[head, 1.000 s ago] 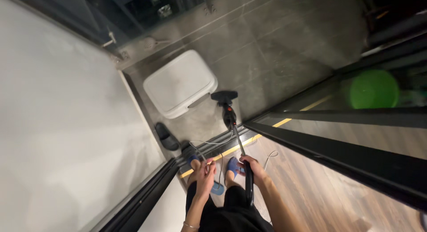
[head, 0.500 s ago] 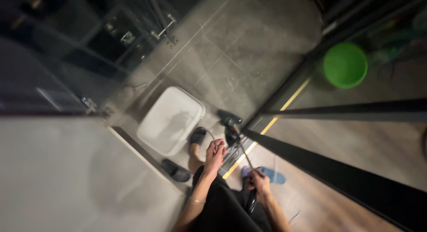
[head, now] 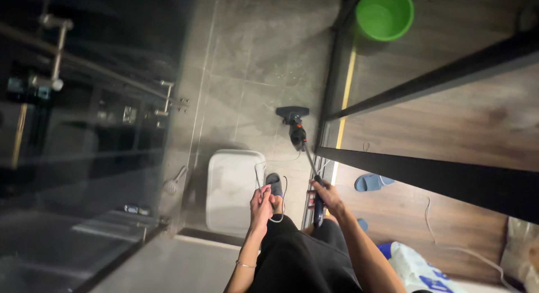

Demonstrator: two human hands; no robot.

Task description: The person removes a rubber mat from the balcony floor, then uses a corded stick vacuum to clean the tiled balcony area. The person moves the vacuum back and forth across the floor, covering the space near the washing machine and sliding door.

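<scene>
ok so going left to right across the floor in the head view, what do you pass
toilet brush → white lidded bin → left hand holding the cord → right hand on the vacuum handle → blue slipper → white cable on the wood floor

Both arms stretched downward, left hand (head: 261,203) and right hand (head: 327,195) each curled closed.

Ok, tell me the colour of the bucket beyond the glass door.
Bright green: the bucket stands on the wooden floor, clearest in the head view.
</scene>
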